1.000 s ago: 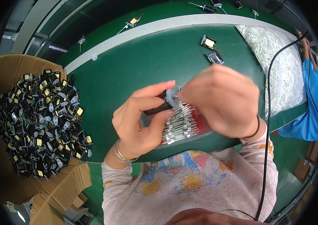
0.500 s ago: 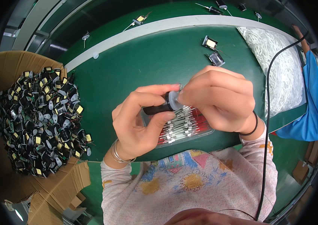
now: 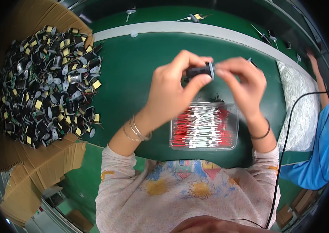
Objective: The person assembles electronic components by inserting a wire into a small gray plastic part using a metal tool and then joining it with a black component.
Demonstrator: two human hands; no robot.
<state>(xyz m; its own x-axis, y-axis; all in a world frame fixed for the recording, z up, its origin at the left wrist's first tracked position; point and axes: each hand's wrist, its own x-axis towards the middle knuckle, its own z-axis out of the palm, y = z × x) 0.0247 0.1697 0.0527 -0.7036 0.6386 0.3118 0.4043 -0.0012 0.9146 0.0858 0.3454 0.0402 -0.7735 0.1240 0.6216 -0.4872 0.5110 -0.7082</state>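
My left hand (image 3: 170,85) is closed round a black cylindrical part (image 3: 197,72) with a grey disc-shaped end (image 3: 212,70), held sideways above the green table. At that grey end, the thumb and fingers of my right hand (image 3: 246,79) are pinched together. What they grip is too small and blurred to make out. Below both hands lies a clear plastic tray (image 3: 236,134), full of thin sticks (image 3: 202,126) with red ends and white middles. A dark thing with fine wires (image 3: 218,98) shows at the tray's far edge.
On the left, a cardboard box (image 3: 57,155) holds a heap of black and grey parts (image 3: 52,87). A clear bag of white sticks (image 3: 299,108) lies at the right, near a person in blue (image 3: 308,167). A white strip (image 3: 172,27) crosses behind; a black cable (image 3: 282,163) hangs at right.
Both hands have moved away from my body with the black part, uncovering the tray. The right fingers have drawn slightly back from the grey end. The whole view has shifted.
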